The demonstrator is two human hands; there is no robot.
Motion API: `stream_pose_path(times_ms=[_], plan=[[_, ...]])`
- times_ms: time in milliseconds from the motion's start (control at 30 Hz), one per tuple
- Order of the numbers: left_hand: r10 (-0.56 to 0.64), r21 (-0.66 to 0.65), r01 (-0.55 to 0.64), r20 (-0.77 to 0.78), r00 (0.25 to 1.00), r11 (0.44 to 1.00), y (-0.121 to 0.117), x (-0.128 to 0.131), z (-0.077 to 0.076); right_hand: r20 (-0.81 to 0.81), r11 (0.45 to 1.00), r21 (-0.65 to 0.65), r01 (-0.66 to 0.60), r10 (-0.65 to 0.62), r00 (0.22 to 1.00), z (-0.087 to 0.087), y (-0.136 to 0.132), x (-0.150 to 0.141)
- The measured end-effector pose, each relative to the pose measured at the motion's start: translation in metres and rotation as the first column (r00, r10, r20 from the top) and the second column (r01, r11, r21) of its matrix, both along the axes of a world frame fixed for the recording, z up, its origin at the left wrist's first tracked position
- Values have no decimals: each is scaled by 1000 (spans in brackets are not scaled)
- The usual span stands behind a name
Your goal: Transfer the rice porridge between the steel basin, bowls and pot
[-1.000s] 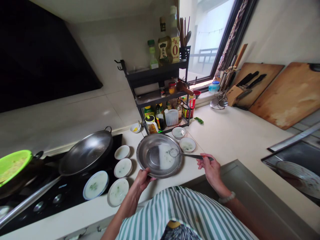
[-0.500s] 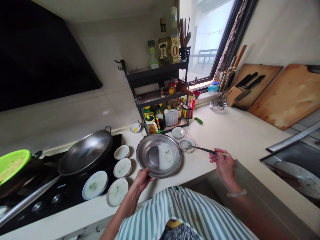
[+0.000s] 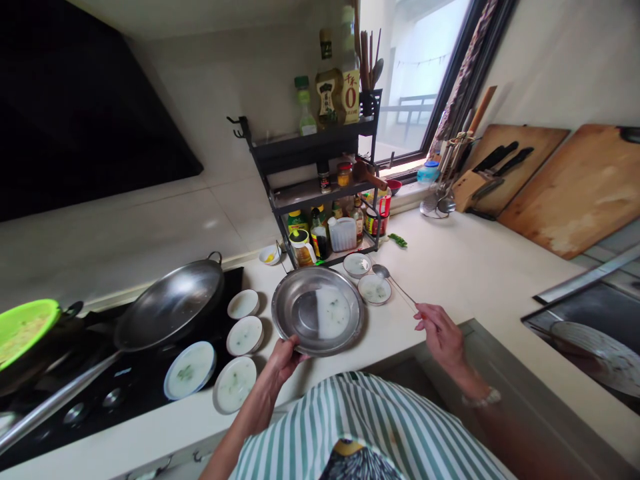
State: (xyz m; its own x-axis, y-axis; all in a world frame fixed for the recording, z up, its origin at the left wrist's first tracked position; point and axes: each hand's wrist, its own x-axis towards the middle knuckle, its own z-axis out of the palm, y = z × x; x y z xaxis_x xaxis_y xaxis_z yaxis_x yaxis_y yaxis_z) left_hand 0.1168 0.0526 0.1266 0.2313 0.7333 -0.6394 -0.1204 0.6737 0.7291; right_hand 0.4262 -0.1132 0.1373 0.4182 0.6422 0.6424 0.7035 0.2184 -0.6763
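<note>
My left hand [image 3: 286, 359] is closed on the near rim of a wide steel basin [image 3: 295, 327], which is tilted a little and holds whitish soup with green bits. In my right hand [image 3: 443, 337] is the handle of a metal ladle [image 3: 381, 271]. Its bowl hangs just beyond a small bowl of soup [image 3: 375, 289], to the right of the basin. Behind that stands another small bowl of soup [image 3: 357, 265]. Left of the basin are several filled bowls: a small one [image 3: 243, 304], a middle one [image 3: 245, 335] and a larger one [image 3: 235, 385].
A wok [image 3: 173, 303] rests on the black stove [image 3: 140, 387] at left, beside a blue-rimmed bowl [image 3: 190, 371]. The green colander [image 3: 30, 327] is farther left. Behind the basin stands a black spice rack [image 3: 313, 143]. Cutting boards [image 3: 575, 193] and a knife block [image 3: 470, 190] are at right.
My right hand has lifted the ladle out of the small right bowl and moved it up and slightly right. My left hand and the basin have stayed in place.
</note>
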Motion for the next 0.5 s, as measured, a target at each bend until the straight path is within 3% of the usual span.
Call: stream_pose_path(times_ms=[100, 167, 233, 333, 400, 500], plan=[[-1, -3, 1, -1, 1000, 1000, 1, 0, -3, 42, 998, -7, -62, 62, 997, -5, -2, -1], [7, 1, -7, -3, 1000, 1000, 2, -1, -5, -27, 999, -33, -17, 16, 1000, -10, -1, -1], [8, 3, -8, -5, 1000, 1000, 2, -1, -6, -195, 993, -37, 110, -115, 974, -13, 1, 1], [7, 2, -7, -14, 1000, 1000, 2, -2, -6, -494, 968, -20, 251, -228, 839, -11, 7, 2], [6, 5, -6, -19, 1000, 1000, 2, -1, -5, -600, 976, -4, 216, -175, 781, -7, 12, -3], [4, 2, -4, -25, 1000, 1000, 2, -1, -3, -621, 997, -14, 70, -64, 781, -5, 19, -19]])
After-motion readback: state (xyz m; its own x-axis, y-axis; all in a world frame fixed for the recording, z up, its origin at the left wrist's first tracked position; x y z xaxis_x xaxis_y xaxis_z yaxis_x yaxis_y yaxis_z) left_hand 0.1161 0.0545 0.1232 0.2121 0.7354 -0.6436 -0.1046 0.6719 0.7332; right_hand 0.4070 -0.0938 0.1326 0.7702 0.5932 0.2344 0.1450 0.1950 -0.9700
